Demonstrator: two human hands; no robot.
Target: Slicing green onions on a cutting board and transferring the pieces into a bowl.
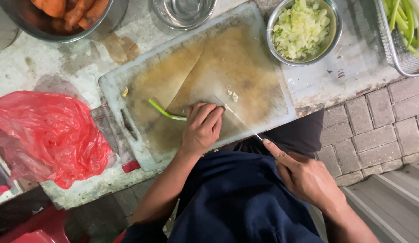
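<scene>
Currently, the person is slicing a thin green scallion stalk (166, 111) on the stained white plastic cutting board (128, 76), which serves as the reference landmark for all positions below.

Hand states: the left hand (201, 127) is curled over the near-centre of the board, fingertips tucked under and pressing down on the white end of the stalk. The right hand (308, 177) is off the board's near right corner, closed around the handle of a slim steel knife (238, 118), with the forefinger extended along the top of the handle. The handle itself is hidden within the fist.

Position of the stalk: it lies flat on the board's near-left quarter, its green tip pointing toward the board's left edge and its other end concealed under the left hand. The blade crosses the board's near edge diagonally and meets the stalk just beside the left knuckles.

Recommended technique, as a judgement: keep the fingertips curled back so the knuckles guide the blade; advance the left hand along the stalk in small, even steps; keep the point low and cut with a short rocking stroke.

A few pale cut pieces (233, 94) lie at the board's centre. A round steel bowl of chopped pale-green vegetable (303, 28) stands touching the board's far right corner.
</scene>
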